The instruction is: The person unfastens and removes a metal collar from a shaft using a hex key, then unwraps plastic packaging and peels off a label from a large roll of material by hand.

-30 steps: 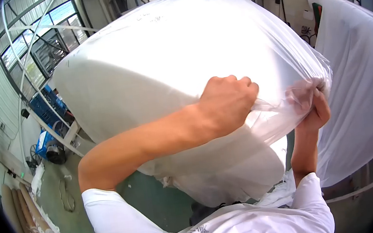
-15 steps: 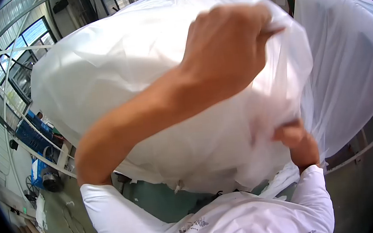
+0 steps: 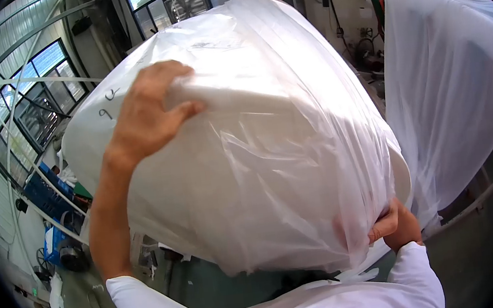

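Note:
A large bulky white object wrapped in thin translucent plastic film [image 3: 275,193] fills the middle of the view. Dark handwritten marks [image 3: 108,104] show on its upper left side. My left hand [image 3: 147,110] is over the upper left of the wrapped object, its thumb and fingers apart with nothing between them. Whether its fingertips touch the film I cannot tell. Low on the right, my right hand [image 3: 391,222] grips gathered plastic film at the object's near right corner. Part of that hand is hidden behind the film.
A second tall shape draped in translucent film [image 3: 452,88] stands to the right. On the left are a blue machine with a dark motor [image 3: 65,244] and white slanting poles [image 3: 48,170]. Windows [image 3: 187,2] line the back wall. Green-grey floor [image 3: 207,286] shows below.
My left hand has swung from the upper right to the left and gone from closed to open. My right hand is lower. The film now lies closer over the object, and the marks have become visible.

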